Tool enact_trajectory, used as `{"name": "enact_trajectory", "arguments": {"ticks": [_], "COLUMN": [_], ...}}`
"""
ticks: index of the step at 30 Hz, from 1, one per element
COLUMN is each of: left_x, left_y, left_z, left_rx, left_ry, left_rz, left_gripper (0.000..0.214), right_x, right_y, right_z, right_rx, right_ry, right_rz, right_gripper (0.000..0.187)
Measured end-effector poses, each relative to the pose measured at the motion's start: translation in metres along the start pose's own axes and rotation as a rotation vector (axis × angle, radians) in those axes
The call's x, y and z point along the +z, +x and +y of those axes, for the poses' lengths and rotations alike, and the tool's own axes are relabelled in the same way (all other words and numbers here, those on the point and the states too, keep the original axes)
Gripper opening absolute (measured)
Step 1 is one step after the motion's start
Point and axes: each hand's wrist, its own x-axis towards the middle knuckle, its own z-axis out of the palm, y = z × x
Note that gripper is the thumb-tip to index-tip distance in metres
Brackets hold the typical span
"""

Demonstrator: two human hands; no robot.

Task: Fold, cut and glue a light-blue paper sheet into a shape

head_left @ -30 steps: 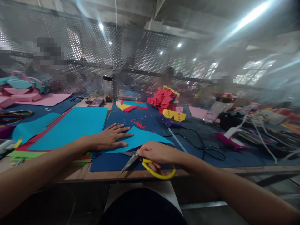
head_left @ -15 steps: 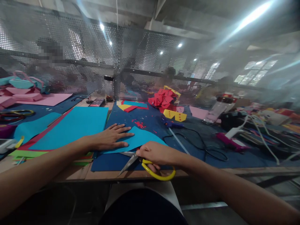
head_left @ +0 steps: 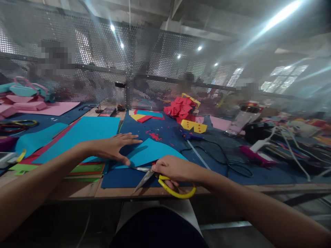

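My right hand [head_left: 172, 168] grips yellow-handled scissors [head_left: 165, 181] at the near edge of a dark blue mat [head_left: 165, 134], blades open and pointing left towards me. A cut piece of light blue paper [head_left: 152, 151] lies just beyond the blades. My left hand [head_left: 113, 146] hovers over the left end of that paper, fingers spread, thumb down near its edge; whether it touches the paper I cannot tell.
A large light blue sheet [head_left: 85, 132] on red and green sheets lies left. Red and yellow paper shapes [head_left: 184, 112] are piled at the back. A glue gun [head_left: 191, 137] with a black cable [head_left: 222, 155] lies right. Perforated metal screen [head_left: 155, 69] behind; cluttered tools far right.
My left hand has lifted off the light blue paper and drawn slightly left. The right hand and scissors have stayed in place.
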Motion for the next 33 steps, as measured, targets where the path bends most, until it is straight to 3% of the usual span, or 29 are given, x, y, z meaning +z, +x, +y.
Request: {"name": "enact_trajectory", "arguments": {"ticks": [6,21,27,33], "left_x": [-0.007,-0.019,-0.015,0.003], "left_y": [-0.009,-0.014,-0.005,0.006], "left_z": [-0.017,-0.019,-0.002,0.008], "left_rx": [-0.003,0.025,0.072,0.118], "left_ry": [-0.088,-0.147,-0.219,-0.209], "left_rz": [-0.128,-0.2,0.004,-0.039], "left_gripper": [0.1,0.101,0.061,0.053], "right_x": [0.001,0.001,0.001,0.001], "right_y": [-0.001,-0.001,0.001,0.001], "right_z": [-0.001,-0.001,0.003,0.002], "right_rx": [0.014,0.028,0.011,0.047], "right_ry": [0.031,0.031,0.035,0.031], "right_rz": [0.017,0.012,0.004,-0.003], "right_gripper": [0.052,0.053,0.053,0.051]}}
